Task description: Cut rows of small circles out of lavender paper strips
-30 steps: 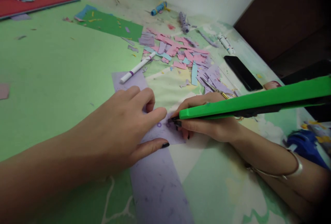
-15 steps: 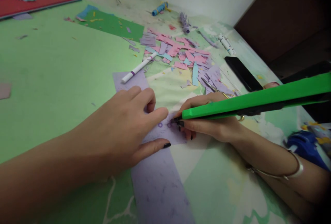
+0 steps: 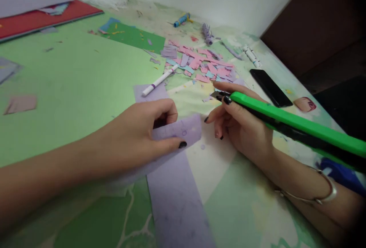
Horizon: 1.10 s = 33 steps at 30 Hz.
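Between thumb and curled fingers, my left hand (image 3: 143, 129) pinches a purple paper strip (image 3: 193, 128) with small circles marked on it, its end raised off the table. Beneath it lies a longer purple paper strip (image 3: 177, 202), running toward the near edge of the view. My right hand (image 3: 243, 126) grips a green utility knife (image 3: 286, 120), its blade out and pointing left, apart from the paper. A small round purple bit lies on the table just below the raised strip. A white marker (image 3: 160, 81) rests on the far end of the long strip.
Pink, purple and blue paper scraps (image 3: 200, 63) are heaped beyond my hands. A black phone (image 3: 271, 87) lies at the right, with white markers (image 3: 251, 56) behind it. Red and purple sheets (image 3: 82, 11) sit at the far left. A blue object (image 3: 340, 173) is near my right forearm.
My left hand has lifted the marked strip's end off the table. My right hand has drawn the knife up and away from the paper, and its blade now shows.
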{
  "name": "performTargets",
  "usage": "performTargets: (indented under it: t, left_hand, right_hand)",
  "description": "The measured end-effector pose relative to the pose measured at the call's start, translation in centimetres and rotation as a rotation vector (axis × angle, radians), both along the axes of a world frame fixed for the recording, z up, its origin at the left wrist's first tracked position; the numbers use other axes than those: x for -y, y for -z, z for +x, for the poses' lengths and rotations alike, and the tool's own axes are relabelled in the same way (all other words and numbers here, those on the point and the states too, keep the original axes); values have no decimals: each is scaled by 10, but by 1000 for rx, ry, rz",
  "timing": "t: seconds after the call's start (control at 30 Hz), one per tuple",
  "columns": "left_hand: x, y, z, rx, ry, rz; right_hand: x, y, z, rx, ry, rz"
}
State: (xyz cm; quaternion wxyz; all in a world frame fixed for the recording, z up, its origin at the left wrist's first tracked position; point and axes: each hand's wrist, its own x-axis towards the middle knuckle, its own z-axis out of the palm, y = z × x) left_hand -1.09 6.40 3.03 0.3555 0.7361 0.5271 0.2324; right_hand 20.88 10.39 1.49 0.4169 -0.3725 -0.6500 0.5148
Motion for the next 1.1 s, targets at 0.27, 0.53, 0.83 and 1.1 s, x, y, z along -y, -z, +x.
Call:
performTargets:
  t: [0.27, 0.53, 0.83, 1.1]
  left_hand:
    - [11, -7, 3, 403, -98, -238]
    - [25, -17, 18, 518, -205, -296]
    - [41, -17, 24, 664, -199, -312]
    - [39, -10, 24, 833, -179, -395]
  right_hand:
    - [10, -5, -8, -29, -70, -13]
    - [29, -21, -6, -100, -121, -9]
    - [39, -22, -8, -35, -101, 122]
    - [43, -27, -8, -18, -53, 228]
